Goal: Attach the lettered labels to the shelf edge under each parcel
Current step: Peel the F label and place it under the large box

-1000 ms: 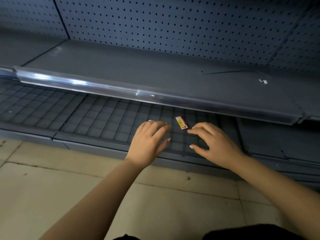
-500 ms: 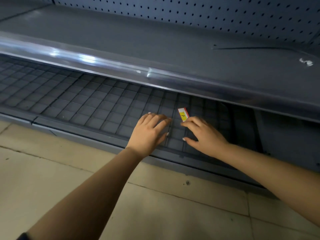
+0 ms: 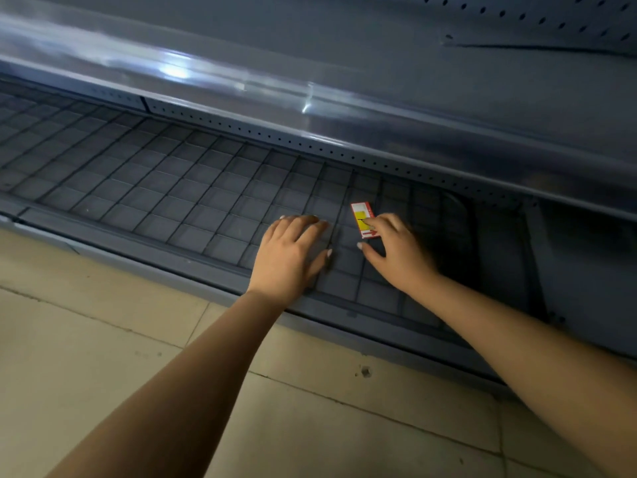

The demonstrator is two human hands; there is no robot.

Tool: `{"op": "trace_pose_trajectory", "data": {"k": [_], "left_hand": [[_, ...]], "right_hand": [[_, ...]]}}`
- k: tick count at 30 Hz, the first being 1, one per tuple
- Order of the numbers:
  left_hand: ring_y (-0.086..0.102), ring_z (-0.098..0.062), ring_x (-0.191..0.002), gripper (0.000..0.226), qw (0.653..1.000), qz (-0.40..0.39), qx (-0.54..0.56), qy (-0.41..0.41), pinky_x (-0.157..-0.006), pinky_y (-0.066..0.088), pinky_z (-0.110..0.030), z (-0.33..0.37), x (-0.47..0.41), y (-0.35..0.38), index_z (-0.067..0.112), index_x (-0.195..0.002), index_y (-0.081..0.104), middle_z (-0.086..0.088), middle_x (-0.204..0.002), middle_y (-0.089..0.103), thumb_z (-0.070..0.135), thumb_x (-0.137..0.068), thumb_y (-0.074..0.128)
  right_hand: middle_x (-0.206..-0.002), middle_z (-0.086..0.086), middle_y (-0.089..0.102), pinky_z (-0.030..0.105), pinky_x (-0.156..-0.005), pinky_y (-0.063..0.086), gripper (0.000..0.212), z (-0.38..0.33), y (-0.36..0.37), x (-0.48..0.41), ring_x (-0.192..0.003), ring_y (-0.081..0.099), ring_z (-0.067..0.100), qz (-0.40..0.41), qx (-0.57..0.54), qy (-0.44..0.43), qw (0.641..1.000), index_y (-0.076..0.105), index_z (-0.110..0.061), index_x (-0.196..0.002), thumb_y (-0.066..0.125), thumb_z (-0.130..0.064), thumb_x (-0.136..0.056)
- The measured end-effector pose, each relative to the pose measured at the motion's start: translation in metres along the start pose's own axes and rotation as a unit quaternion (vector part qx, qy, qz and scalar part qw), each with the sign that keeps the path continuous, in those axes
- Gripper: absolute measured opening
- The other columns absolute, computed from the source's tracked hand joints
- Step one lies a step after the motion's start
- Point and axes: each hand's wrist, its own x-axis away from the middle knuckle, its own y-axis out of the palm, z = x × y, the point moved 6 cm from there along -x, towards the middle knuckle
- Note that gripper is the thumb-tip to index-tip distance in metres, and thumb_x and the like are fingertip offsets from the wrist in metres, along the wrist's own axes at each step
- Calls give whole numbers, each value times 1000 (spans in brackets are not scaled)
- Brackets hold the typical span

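Head view, tilted down at the bottom wire shelf of a dark grey store rack. On that wire shelf, toward its right end and about midway between front and back, lies the label. It is a small card with a white and red border and a yellow patch, and a red arrow shows at its near end. A dark mark sits on the yellow, but the letter cannot be read.

The right hand reaches onto the wire shelf from the front. Its fingers are stretched out and slightly apart, with the index tip resting on the label's yellow patch. The thumb is splayed wide, its tip down on the grid just in front of the card and not closed on it.

The left hand lies palm down on the wire shelf just left of the label, not touching it. Its fingers are straight and close together, with the thumb out to the side, and it holds nothing.

Directly above the wire shelf runs the upper shelf. A clear glossy edge strip along its front catches the light. Behind the upper shelf, a pegboard panel shows in the top right corner. In front of the wire shelf lies a beige tiled floor, and both bare forearms cross it.
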Motion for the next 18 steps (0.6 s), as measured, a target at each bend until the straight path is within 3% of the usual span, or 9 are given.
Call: {"op": "trace_pose_trajectory", "data": {"k": [10,18], "left_hand": [[60,-31,-104,46,1000,-5,21,-20,-94,45,-41,-9,-25,30,13,-115,68,-8,-115,65,48,-91,52],[60,-31,-104,44,1000,5,24,-2,-97,44,-42,-11,-24,33,13,-116,68,-8,-115,65,46,-91,54]], "right_hand": [[-122,14,56,40,-91,43,47,20,23,-27,-111,48,33,-3,-7,75,997,58,-10,-126,65,-34,-87],[-109,12,66,40,-80,48,30,20,26,-28,-95,54,34,22,8,46,999,68,-8,-109,67,-25,-84]]}}
